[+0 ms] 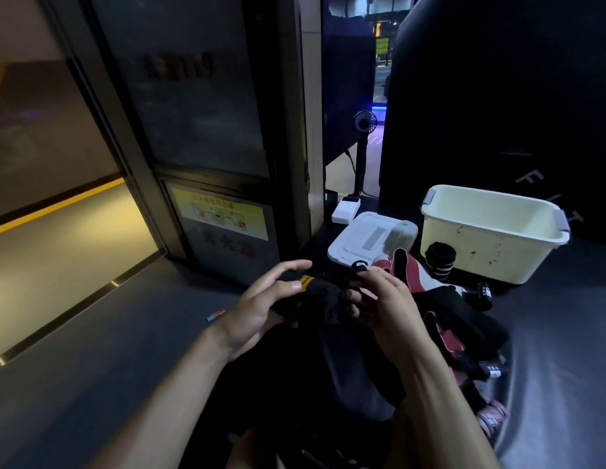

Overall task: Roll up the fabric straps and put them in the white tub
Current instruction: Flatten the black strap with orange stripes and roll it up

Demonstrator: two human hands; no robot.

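Both hands hold a black fabric strap with orange stripes (315, 292) in front of me. My left hand (261, 309) grips its left part, thumb on top by the stripes. My right hand (379, 299) pinches the strap's other end between thumb and fingers. The white tub (491, 238) stands open at the right, further away. A rolled black strap with white stripes (440, 260) stands against the tub's front. A loose heap of black, red and white straps (443, 309) lies to the right of my hands.
The tub's white lid (369, 238) lies flat left of the tub. A small white box (344, 209) and a small fan on a stand (364, 125) sit behind it. Glass doors stand to the left. A small red and blue object (215, 314) lies on the grey floor.
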